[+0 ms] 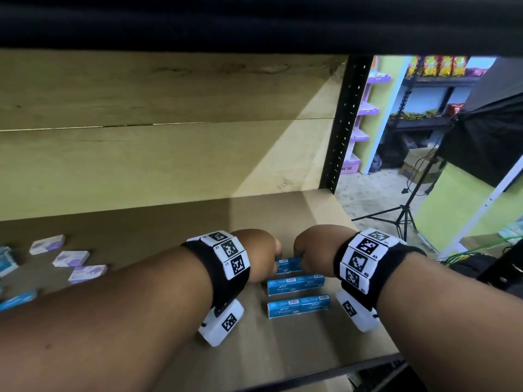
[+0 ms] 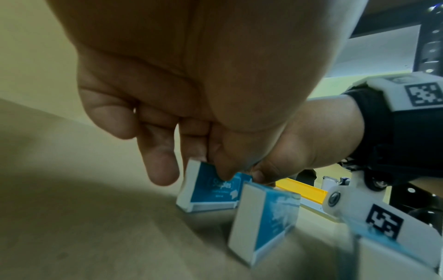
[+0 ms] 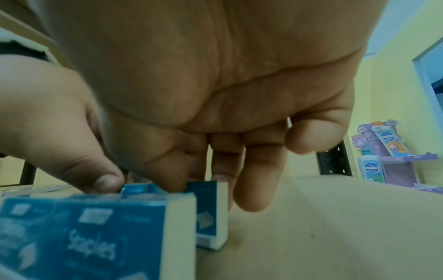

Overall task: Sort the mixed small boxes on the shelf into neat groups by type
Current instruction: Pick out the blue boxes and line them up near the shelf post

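Note:
Three blue staples boxes lie in a column on the right part of the brown shelf (image 1: 175, 222). My left hand (image 1: 261, 254) and right hand (image 1: 310, 251) both pinch the far blue box (image 1: 288, 264) from its two ends. In the left wrist view, thumb and fingers of the left hand (image 2: 215, 170) grip that box (image 2: 210, 191). The right wrist view has the right hand (image 3: 191, 180) curled on the same box (image 3: 208, 214). The middle blue box (image 1: 295, 284) and near blue box (image 1: 298, 306) lie untouched. Purple-and-white boxes (image 1: 70, 258) are scattered at the left.
More blue boxes (image 1: 18, 300) lie at the far left edge of the shelf. A black upright post (image 1: 348, 123) bounds the shelf on the right, with a board wall behind. The shelf's front edge (image 1: 339, 369) runs close below the near box. A tripod (image 1: 402, 216) stands beyond.

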